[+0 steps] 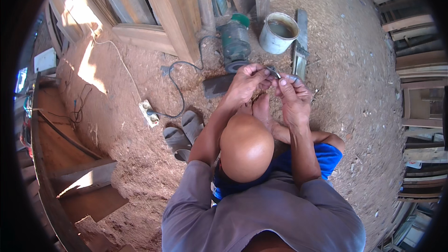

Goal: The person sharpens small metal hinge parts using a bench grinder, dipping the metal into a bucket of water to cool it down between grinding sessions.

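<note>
Both hands meet over my bare feet, just in front of the grinder. My left hand (249,83) is closed, with thumb and fingers pinched on one end of a small, thin metal piece (277,74). My right hand (295,97) pinches the other end between thumb and fingers. The piece is slim and shiny at one edge; its exact kind is too small to make out. A green bench grinder (234,42) stands on the ground beyond, its grey wheel (236,66) close to my left hand and apart from the metal piece.
A whitish bucket (274,45) of murky liquid stands beside the grinder, near a wooden plank (302,25). A dark flat block (217,87) lies by my left wrist. Grey slippers (176,141) and a power strip (149,114) with a cable are leftward. Stacked timber (422,60) lines the right.
</note>
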Demonstrator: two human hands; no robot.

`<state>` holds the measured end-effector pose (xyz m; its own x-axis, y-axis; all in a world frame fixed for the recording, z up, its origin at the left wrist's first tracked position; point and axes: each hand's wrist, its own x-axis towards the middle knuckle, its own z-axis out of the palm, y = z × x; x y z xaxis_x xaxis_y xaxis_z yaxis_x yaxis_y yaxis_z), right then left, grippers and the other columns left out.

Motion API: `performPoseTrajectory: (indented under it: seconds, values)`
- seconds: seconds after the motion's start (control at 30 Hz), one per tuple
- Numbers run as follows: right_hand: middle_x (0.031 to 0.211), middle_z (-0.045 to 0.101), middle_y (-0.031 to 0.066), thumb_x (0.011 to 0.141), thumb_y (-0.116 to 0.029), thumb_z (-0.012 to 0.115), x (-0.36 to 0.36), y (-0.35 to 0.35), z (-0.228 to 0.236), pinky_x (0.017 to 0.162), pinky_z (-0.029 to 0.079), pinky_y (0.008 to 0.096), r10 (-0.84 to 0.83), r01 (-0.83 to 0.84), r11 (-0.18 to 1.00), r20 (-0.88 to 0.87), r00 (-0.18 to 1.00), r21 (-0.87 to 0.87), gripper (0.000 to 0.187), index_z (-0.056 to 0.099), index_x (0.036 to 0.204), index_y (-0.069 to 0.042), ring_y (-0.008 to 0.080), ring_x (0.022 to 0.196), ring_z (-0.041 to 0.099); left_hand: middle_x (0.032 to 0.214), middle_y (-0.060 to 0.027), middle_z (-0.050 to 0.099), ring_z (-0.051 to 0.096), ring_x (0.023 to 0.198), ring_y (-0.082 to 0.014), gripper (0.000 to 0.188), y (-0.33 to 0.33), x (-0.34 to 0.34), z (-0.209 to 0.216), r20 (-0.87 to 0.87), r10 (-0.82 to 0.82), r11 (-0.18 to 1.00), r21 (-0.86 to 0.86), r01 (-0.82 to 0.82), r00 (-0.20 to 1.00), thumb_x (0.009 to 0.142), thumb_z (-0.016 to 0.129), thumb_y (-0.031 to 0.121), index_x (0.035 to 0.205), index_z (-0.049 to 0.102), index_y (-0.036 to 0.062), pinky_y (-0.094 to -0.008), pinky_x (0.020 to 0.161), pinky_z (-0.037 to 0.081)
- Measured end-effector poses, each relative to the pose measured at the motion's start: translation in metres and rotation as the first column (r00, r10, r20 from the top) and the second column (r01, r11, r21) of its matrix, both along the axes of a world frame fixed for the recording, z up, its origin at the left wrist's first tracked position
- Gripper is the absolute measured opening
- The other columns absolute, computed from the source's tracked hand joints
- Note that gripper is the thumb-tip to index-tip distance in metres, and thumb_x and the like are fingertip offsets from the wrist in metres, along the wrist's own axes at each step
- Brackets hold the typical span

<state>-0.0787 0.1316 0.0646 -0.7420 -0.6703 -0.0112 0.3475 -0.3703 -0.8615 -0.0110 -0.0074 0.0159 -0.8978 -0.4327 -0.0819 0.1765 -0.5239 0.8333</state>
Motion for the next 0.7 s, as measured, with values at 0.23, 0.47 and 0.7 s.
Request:
performPoseTrajectory:
  seconds: [0.23, 0.47, 0.7]
  values:
    - [0.089, 0.069, 0.0093, 0.088, -0.006, 0.065, -0.0018, 0.0024, -0.0037, 0.068, 0.048, 0.0212, -0.014, 0.017, 0.999, -0.068, 0.998, 0.051, 0.019, 0.063, 0.105, 0.003, 0.0096, 0.077, 0.062, 0.088, -0.0081, 0.066, 0.065, 0.079, -0.0156, 0.011, -0.0004, -0.0013, -0.0020, 0.025, 0.000, 1.000, 0.015, -0.001, 1.000, 0.094, 0.057, 0.010, 0.096, 0.061, 0.0007, -0.0281, 0.072, 0.056]
    - [0.090, 0.068, 0.0111, 0.086, -0.004, 0.066, 0.0025, 0.0014, 0.0026, 0.072, 0.050, 0.0229, 0.024, -0.022, 0.999, -0.057, 0.998, 0.048, 0.020, 0.063, 0.104, 0.005, 0.0127, 0.079, 0.063, 0.088, -0.0073, 0.065, 0.064, 0.077, -0.0148, 0.010, -0.0017, -0.0012, -0.0055, -0.027, -0.002, 0.998, 0.060, 0.003, 1.000, 0.092, 0.059, 0.009, 0.097, 0.061, 0.0004, -0.0276, 0.070, 0.056]
    - [0.091, 0.067, 0.0100, 0.085, -0.003, 0.067, 0.0036, 0.0019, 0.0021, 0.076, 0.050, 0.0247, 0.046, -0.041, 0.997, -0.084, 0.995, 0.068, 0.020, 0.063, 0.104, 0.004, 0.0139, 0.082, 0.063, 0.085, -0.0094, 0.066, 0.066, 0.072, -0.0168, 0.007, 0.0003, -0.0008, -0.0002, -0.077, 0.039, 0.990, 0.140, -0.028, 0.996, 0.091, 0.059, 0.005, 0.093, 0.060, -0.0012, -0.0288, 0.068, 0.058]
